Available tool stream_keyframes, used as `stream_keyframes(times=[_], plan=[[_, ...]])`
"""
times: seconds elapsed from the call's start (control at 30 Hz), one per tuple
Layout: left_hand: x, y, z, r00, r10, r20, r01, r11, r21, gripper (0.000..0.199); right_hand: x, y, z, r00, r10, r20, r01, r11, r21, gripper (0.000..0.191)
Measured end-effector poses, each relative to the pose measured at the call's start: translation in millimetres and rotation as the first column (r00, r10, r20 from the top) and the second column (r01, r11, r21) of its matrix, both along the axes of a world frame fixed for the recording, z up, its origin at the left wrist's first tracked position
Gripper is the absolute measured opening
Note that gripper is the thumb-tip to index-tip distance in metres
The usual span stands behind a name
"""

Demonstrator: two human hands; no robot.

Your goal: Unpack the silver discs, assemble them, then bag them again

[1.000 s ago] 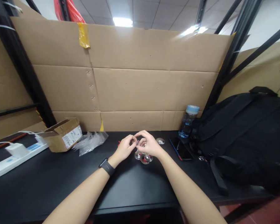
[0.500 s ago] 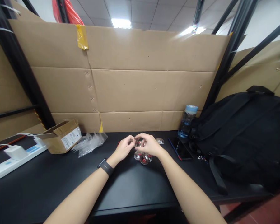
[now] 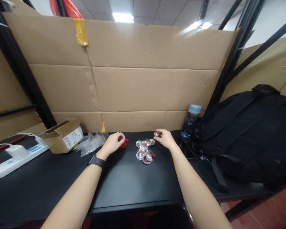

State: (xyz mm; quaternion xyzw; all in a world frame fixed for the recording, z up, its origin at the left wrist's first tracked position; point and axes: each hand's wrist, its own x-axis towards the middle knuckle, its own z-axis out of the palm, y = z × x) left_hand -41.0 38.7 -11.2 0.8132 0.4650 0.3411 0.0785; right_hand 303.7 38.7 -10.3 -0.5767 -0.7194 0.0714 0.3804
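Observation:
Several small silvery finger cymbals (image 3: 141,153) with red cord loops lie clustered on the black table, some overlapping. To their right, my right hand (image 3: 165,138) has closed its fingertips on a single cymbal (image 3: 158,134). My left hand (image 3: 113,142), with a dark watch (image 3: 96,161) on its wrist, is left of the cluster. Its thumb and fingers curve with a gap between them, right beside a small heap of red cords (image 3: 124,143). Whether its fingertips touch a cord is hard to see.
An open cardboard box (image 3: 64,136) and clear plastic bags (image 3: 91,143) stand left, near a white power strip (image 3: 21,160). At right are a water bottle (image 3: 191,121), a dark phone (image 3: 187,152) and a black backpack (image 3: 248,133). Cardboard panels (image 3: 133,89) close off the back.
My hands were together over the cymbals and have parted. The left moved left to the red cords; the right moved right and took hold of the lone cymbal there.

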Motion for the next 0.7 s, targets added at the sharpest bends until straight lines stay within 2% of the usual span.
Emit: stream_keyframes(times=[0.1,0.17,0.37,0.43,0.53,0.6,0.7], plan=[[-14.1,8.7,-5.7,0.997,0.048,-0.062,-0.050,0.998,-0.028,0.020,26.2,11.5,-11.7,0.991,-0.117,0.068,0.125,0.985,-0.119,0.037],[-18.5,11.9,-8.9,0.993,0.058,-0.101,-0.062,0.997,-0.044,0.020,36.6,16.3,-18.9,0.985,-0.139,0.107,0.156,0.973,-0.173,0.037],[-16.3,9.6,-7.7,0.992,0.055,-0.116,-0.060,0.997,-0.038,0.020,42.9,20.8,-25.4,0.988,-0.103,0.114,0.129,0.961,-0.244,0.039],[-14.7,6.3,-4.2,0.993,0.019,-0.119,-0.025,0.998,-0.050,0.020,42.4,21.6,-25.5,0.990,-0.082,0.113,0.108,0.962,-0.250,0.040],[-14.0,2.2,-0.1,0.980,-0.105,-0.170,0.093,0.993,-0.077,0.019,42.6,22.9,-26.9,0.992,-0.051,0.120,0.081,0.962,-0.262,0.042],[-14.1,1.1,0.4,0.958,-0.171,-0.231,0.153,0.984,-0.091,0.026,43.2,23.6,-28.5,0.991,-0.039,0.124,0.072,0.960,-0.271,0.045],[-13.3,1.5,-1.7,0.934,-0.184,-0.307,0.158,0.982,-0.108,0.034,43.5,23.6,-30.1,0.990,-0.034,0.134,0.070,0.960,-0.272,0.047]])
